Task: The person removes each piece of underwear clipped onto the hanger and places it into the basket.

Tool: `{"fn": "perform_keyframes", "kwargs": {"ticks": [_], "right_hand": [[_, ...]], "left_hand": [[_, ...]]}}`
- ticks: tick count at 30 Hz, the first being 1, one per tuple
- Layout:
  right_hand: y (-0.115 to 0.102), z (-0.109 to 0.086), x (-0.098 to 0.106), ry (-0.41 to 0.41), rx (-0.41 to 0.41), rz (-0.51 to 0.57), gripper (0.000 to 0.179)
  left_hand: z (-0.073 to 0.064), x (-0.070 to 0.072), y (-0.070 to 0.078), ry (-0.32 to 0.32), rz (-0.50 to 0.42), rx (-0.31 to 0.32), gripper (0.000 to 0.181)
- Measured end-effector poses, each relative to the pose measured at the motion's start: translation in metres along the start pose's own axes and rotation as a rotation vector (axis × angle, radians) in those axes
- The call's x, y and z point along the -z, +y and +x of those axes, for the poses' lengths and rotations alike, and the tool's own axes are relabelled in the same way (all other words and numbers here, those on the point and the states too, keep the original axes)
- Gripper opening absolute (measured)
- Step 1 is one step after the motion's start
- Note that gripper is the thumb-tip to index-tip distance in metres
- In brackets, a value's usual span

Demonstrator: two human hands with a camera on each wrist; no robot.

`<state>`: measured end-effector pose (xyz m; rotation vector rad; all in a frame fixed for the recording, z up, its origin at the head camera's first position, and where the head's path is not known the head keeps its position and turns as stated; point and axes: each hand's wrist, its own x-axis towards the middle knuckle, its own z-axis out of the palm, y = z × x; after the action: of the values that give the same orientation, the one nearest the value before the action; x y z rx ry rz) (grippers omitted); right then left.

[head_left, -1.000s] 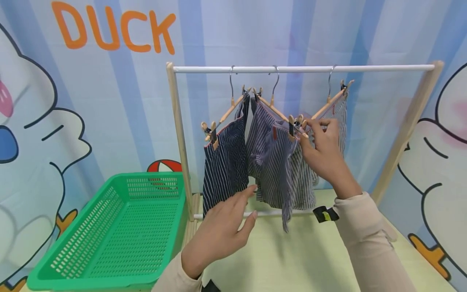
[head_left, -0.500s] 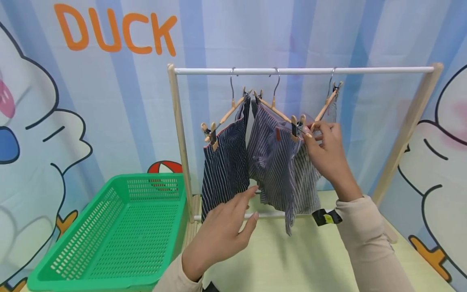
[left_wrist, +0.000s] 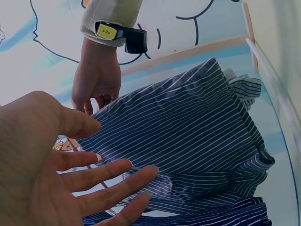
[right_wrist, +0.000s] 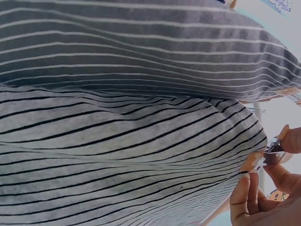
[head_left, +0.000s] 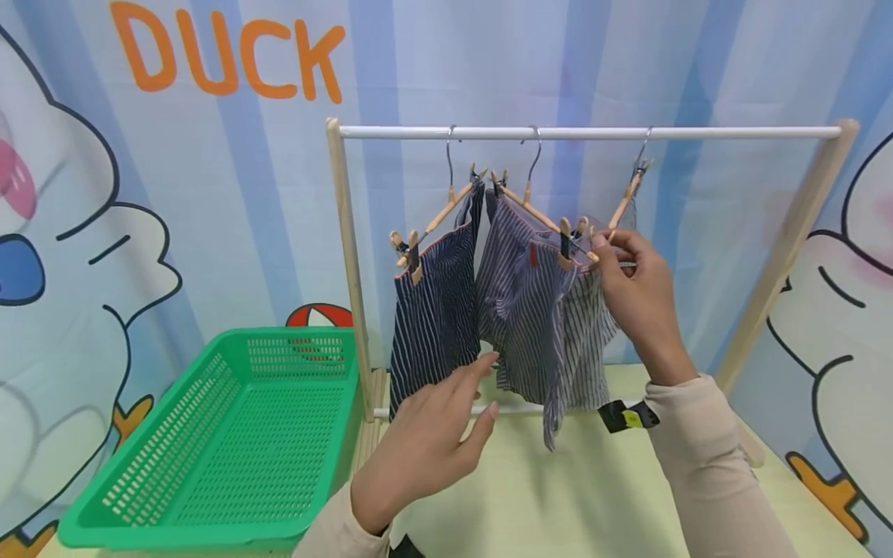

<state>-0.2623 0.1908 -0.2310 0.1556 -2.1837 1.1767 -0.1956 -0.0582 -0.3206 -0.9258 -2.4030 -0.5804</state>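
Three striped garments, apparently shorts, hang from clip hangers on a small rack. My right hand (head_left: 642, 302) pinches the near end of the right hanger (head_left: 623, 203), close to the clip on a light garment with dark stripes (right_wrist: 117, 141). Beside that hangs a grey-purple striped garment (head_left: 523, 310) on the middle hanger (head_left: 537, 213). A navy striped garment (head_left: 432, 325) is on the left hanger (head_left: 446, 208). With its fingers spread, my left hand (head_left: 425, 442) holds nothing, low in front of the navy garment. Part of the light garment is hidden by the middle one.
A white rail (head_left: 593, 133) joins the rack's two wooden posts (head_left: 788, 256). At the left, a green basket (head_left: 84, 519) stands beside the rack on a pale tabletop (head_left: 558, 504). A backdrop (head_left: 293, 217) with cartoon ducks hangs behind.
The right hanger has turned on its hook and now points more toward me, with my right hand at its near end moved slightly right. My left hand stays about where it was.
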Motion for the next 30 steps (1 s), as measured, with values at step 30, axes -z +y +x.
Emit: {"fn": "perform_keyframes", "kwargs": {"ticks": [30], "right_hand": [[0.0045,-0.0041,0.0004,0.113,0.082,0.088,0.037]], "left_hand": [[0.0000,0.0030,-0.0047,0.016,-0.017,0.003,0.050]]}}
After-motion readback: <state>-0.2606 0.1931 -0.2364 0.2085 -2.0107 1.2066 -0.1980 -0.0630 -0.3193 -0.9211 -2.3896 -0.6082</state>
